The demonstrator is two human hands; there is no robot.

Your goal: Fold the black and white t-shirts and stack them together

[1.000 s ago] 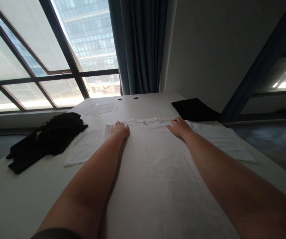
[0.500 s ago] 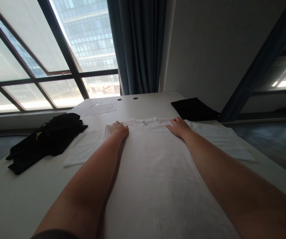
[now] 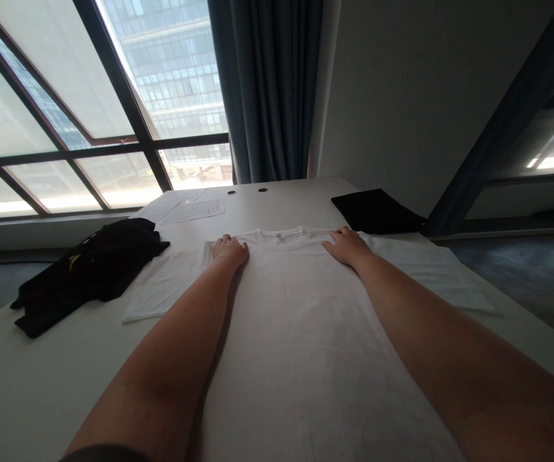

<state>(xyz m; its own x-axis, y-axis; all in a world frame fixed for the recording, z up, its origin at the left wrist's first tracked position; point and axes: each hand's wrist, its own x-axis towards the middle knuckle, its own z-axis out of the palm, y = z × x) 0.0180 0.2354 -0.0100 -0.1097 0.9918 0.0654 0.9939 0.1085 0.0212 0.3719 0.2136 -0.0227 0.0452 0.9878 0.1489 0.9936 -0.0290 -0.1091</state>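
Note:
A white T-shirt (image 3: 296, 321) lies spread flat, its collar at the far end and its sleeves out to both sides. My left hand (image 3: 230, 249) rests on the shirt's left shoulder, fingers partly curled over the far edge and thumb stretched toward the collar. On the opposite shoulder, my right hand (image 3: 345, 245) lies with its fingers apart, pressing on the fabric. The collar sits between the two hands. My forearms cover parts of the shirt's sides.
A crumpled black garment (image 3: 94, 269) lies at the left of the white table (image 3: 40, 385). Printed paper sheets (image 3: 194, 210) are at the back left. A flat black item (image 3: 377, 210) lies at the back right. Behind stand a blue curtain (image 3: 269, 90) and windows.

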